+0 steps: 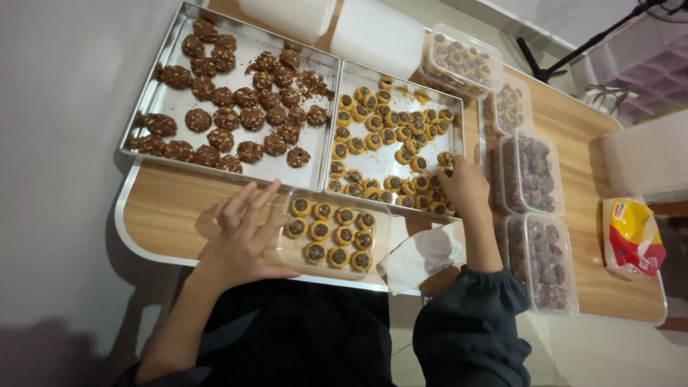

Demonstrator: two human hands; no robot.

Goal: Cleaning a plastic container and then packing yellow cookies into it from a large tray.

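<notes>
Our left hand [244, 233] rests open against the clear box [331, 235]; right hand [464, 188] beside it pinches a crumbly cookie [446, 159] by its rim.

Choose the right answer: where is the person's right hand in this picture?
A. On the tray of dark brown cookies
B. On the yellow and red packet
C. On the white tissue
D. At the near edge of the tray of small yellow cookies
D: the right hand rests among the cookies at the near edge of the tray of small yellow cookies.

Bare table [168, 215] left of container [335, 236] (trays [247, 43] block beyond).
</notes>
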